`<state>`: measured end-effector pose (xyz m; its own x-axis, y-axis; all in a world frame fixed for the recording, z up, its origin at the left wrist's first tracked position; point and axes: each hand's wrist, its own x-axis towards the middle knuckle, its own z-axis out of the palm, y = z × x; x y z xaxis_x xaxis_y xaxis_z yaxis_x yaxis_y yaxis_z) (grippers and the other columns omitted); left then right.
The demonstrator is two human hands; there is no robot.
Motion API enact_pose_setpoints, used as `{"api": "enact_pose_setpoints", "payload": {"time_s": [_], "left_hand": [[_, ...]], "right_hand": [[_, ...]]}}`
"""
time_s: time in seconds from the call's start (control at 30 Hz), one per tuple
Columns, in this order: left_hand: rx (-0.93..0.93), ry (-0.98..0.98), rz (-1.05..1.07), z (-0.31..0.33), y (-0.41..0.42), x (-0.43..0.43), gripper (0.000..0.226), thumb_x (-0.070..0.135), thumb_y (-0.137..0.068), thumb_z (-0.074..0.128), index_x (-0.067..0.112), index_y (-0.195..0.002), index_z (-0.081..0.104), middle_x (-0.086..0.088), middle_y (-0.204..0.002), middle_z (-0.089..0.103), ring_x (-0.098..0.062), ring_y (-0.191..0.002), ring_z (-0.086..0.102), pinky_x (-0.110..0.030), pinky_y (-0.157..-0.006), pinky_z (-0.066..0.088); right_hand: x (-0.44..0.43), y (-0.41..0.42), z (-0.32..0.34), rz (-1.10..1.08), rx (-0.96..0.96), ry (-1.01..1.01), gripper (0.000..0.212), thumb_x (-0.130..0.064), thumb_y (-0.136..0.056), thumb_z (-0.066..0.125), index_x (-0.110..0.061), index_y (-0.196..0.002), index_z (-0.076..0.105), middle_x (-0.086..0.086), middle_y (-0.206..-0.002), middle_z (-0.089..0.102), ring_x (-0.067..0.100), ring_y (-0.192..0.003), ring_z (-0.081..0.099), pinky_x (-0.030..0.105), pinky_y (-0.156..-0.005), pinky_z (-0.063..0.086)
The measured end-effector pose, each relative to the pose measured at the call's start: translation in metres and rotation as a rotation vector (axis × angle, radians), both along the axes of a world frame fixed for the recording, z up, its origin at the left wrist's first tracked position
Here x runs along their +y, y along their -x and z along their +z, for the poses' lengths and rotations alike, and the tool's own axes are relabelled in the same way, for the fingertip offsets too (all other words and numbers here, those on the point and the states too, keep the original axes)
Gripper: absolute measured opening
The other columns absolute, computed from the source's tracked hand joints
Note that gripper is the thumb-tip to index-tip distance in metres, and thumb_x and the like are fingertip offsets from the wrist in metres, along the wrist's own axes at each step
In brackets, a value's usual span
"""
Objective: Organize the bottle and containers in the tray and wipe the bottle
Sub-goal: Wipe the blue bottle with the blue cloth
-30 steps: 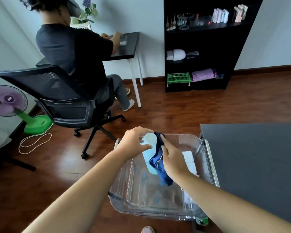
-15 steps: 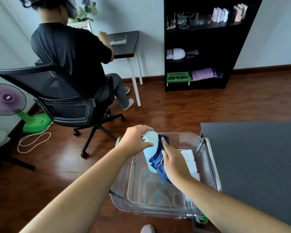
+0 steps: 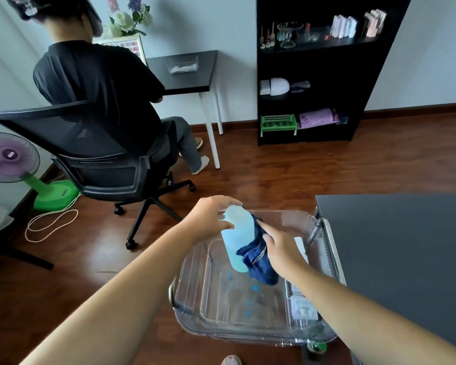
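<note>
Left hand (image 3: 211,219) clamps bottle (image 3: 237,241) top, held over clear tray (image 3: 248,330); right hand (image 3: 282,248) fingers pinch cloth (image 3: 258,262) against its side. Risk: hard rubbing could twist bottle loose (falls into tray). Dark table (image 3: 392,246) at right, wood floor (image 3: 300,169), a seated person behind.

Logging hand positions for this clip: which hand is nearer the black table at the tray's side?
Right. The right hand presses the blue cloth against the bottle on the side toward the black table; the left hand grips the bottle's top, on the far side from it.
</note>
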<state>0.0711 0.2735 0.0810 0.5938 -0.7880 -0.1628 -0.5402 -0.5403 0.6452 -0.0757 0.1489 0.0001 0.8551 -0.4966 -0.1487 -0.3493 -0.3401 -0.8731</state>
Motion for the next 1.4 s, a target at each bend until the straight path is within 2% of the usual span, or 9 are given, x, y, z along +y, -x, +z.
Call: {"api": "enact_pose_setpoints", "payload": {"time_s": [0.2, 0.33, 0.5, 0.67, 0.83, 0.93, 1.1, 1.27, 1.4], "left_hand": [[-0.100, 0.065, 0.134, -0.008, 0.012, 0.002, 0.051, 0.034, -0.066, 0.084, 0.029, -0.112, 0.062, 0.010, -0.107, 0.059, -0.007, -0.098, 0.056, -0.016, -0.075, 0.047], [-0.147, 0.029, 0.162, -0.007, 0.013, -0.005, 0.050, 0.033, -0.068, 0.083, 0.022, -0.112, 0.064, 0.004, -0.107, 0.064, -0.014, -0.099, 0.058, -0.030, -0.083, 0.051], [-0.086, -0.010, 0.065, -0.001, 0.004, 0.001, 0.049, 0.020, -0.074, 0.080, 0.024, -0.119, 0.062, 0.006, -0.120, 0.063, -0.005, -0.105, 0.052, -0.005, -0.073, 0.038], [-0.028, 0.056, 0.092, -0.005, 0.004, 0.006, 0.047, 0.017, -0.076, 0.078, 0.025, -0.120, 0.062, 0.013, -0.114, 0.061, -0.003, -0.105, 0.049, 0.002, -0.067, 0.037], [-0.029, 0.102, 0.123, -0.011, 0.009, 0.005, 0.042, 0.017, -0.080, 0.074, 0.024, -0.119, 0.062, 0.005, -0.119, 0.062, -0.012, -0.112, 0.055, -0.020, -0.088, 0.046], [-0.067, 0.143, 0.208, -0.019, 0.016, 0.011, 0.045, 0.020, -0.081, 0.073, 0.023, -0.124, 0.059, 0.003, -0.121, 0.058, -0.012, -0.111, 0.054, -0.018, -0.088, 0.045], [-0.103, 0.182, 0.270, -0.024, 0.023, 0.014, 0.049, 0.029, -0.074, 0.080, 0.027, -0.120, 0.062, 0.008, -0.105, 0.062, -0.009, -0.098, 0.058, -0.026, -0.087, 0.048], [-0.117, 0.161, 0.263, -0.020, 0.018, 0.011, 0.050, 0.026, -0.072, 0.081, 0.026, -0.119, 0.064, 0.007, -0.104, 0.063, -0.008, -0.095, 0.056, -0.024, -0.085, 0.045], [-0.103, 0.148, 0.245, -0.020, 0.015, 0.014, 0.050, 0.024, -0.072, 0.081, 0.027, -0.119, 0.063, 0.008, -0.108, 0.064, -0.008, -0.097, 0.056, -0.024, -0.085, 0.046]], "right_hand": [[-0.017, -0.009, 0.021, -0.060, -0.131, 0.017, 0.044, -0.009, -0.100, 0.039, -0.025, -0.140, 0.045, -0.002, -0.138, 0.054, 0.018, -0.122, 0.054, 0.010, -0.089, 0.036], [-0.003, -0.017, 0.031, 0.047, -0.111, 0.218, 0.051, -0.020, -0.098, 0.046, -0.034, -0.145, 0.032, 0.003, -0.114, 0.069, 0.014, -0.076, 0.062, 0.014, -0.059, 0.040], [0.019, 0.003, 0.006, 0.017, -0.047, 0.015, 0.055, -0.020, -0.097, 0.048, -0.037, -0.146, 0.027, -0.002, -0.136, 0.056, 0.022, -0.117, 0.057, 0.037, -0.100, 0.045], [0.015, -0.006, 0.016, -0.048, -0.141, 0.087, 0.053, -0.017, -0.094, 0.051, -0.039, -0.141, 0.037, -0.002, -0.121, 0.067, 0.020, -0.103, 0.063, 0.029, -0.089, 0.048], [0.022, -0.002, 0.014, 0.017, -0.202, 0.236, 0.057, -0.016, -0.092, 0.054, -0.035, -0.143, 0.036, -0.003, -0.121, 0.064, 0.013, -0.104, 0.060, 0.021, -0.083, 0.046], [0.026, 0.005, 0.006, 0.051, -0.251, -0.062, 0.051, -0.017, -0.092, 0.052, -0.035, -0.139, 0.042, -0.004, -0.126, 0.062, 0.010, -0.107, 0.059, 0.015, -0.087, 0.043], [0.020, -0.017, 0.018, -0.362, -0.199, -0.602, 0.017, -0.030, -0.087, 0.053, -0.030, -0.083, 0.069, 0.001, -0.096, 0.072, 0.024, -0.092, 0.066, 0.054, -0.090, 0.052], [0.010, -0.035, 0.026, -0.428, 0.005, -0.863, 0.017, -0.026, -0.086, 0.068, -0.013, -0.098, 0.066, 0.011, -0.098, 0.071, 0.027, -0.089, 0.068, 0.041, -0.072, 0.058], [0.006, -0.038, 0.026, -0.406, 0.006, -0.733, 0.004, -0.015, -0.085, 0.068, -0.015, -0.081, 0.068, 0.013, -0.091, 0.071, 0.027, -0.073, 0.066, 0.031, -0.055, 0.053]]}}
